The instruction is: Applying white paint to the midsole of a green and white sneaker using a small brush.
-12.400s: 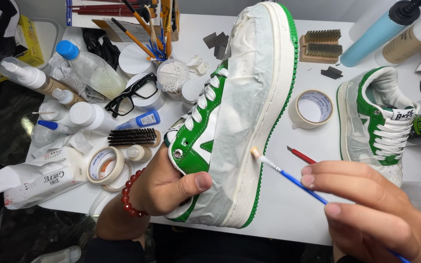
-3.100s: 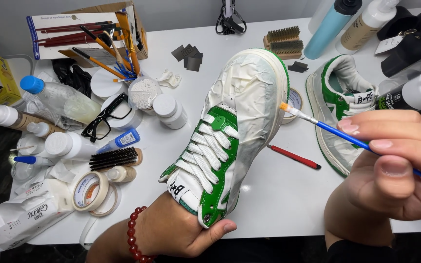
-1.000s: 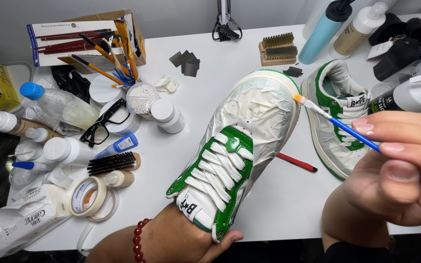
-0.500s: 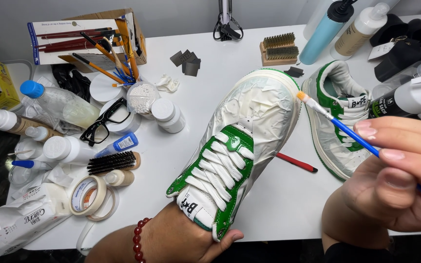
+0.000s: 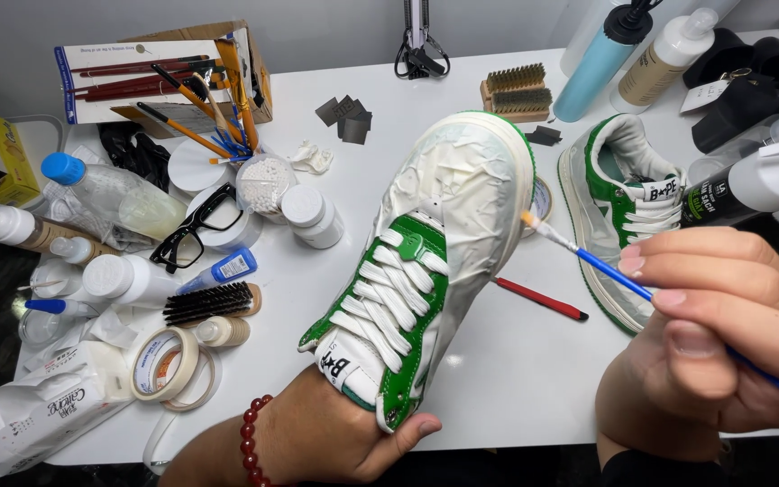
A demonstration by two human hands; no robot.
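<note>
Green-and-white sneaker (image 5: 426,271), one of two, toe at one o'clock, gripped by left hand (image 5: 326,437); right hand (image 5: 723,334) pinches one paintbrush (image 5: 606,271).

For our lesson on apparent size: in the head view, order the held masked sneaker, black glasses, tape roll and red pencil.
1. Masked sneaker
2. Black glasses
3. Red pencil and tape roll: too alike to rank.

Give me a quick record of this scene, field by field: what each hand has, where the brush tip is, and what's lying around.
Left hand: inside the green and white taped shoe, holding it up
Right hand: grips a blue paintbrush
Brush tip: at the shoe's sole edge near the toe
Second shoe: on the table, right of the held one
Left side: bottles, tape roll, glasses
</note>
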